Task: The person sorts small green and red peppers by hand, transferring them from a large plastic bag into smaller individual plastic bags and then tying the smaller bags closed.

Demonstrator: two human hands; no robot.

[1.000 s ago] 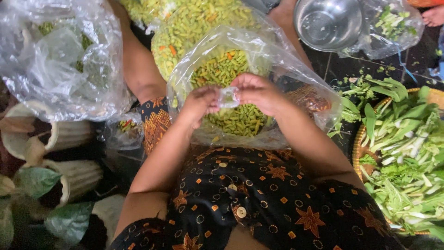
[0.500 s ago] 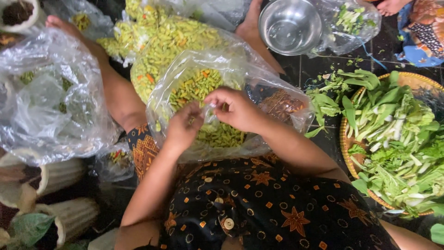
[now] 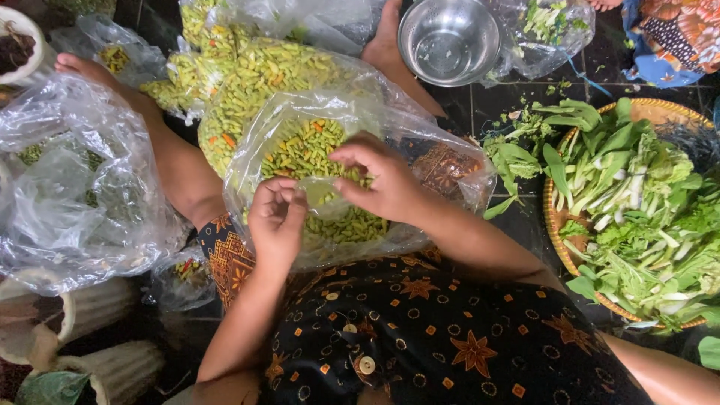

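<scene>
**Hands opening up a small bag over the chilies**

Since a second ago both hands have drifted apart and lower, stretching a small clear bag [image 3: 324,196] between them. Left hand [image 3: 276,217] pinches one edge with curled fingers; right hand [image 3: 375,180] grips the other edge, fingers partly spread. It sits over the big chili bag [image 3: 300,150] on the lap. Looks empty so far, so filling seems left to do. Thin crinkly plastic, slim glossy green chilies. Steel bowl [image 3: 448,39] and woven tray of leafy greens [image 3: 637,202] nearby.

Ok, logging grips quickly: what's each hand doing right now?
Left hand: pinched shut on small clear bag.
Right hand: fingers closed on the same bag's other edge.
</scene>
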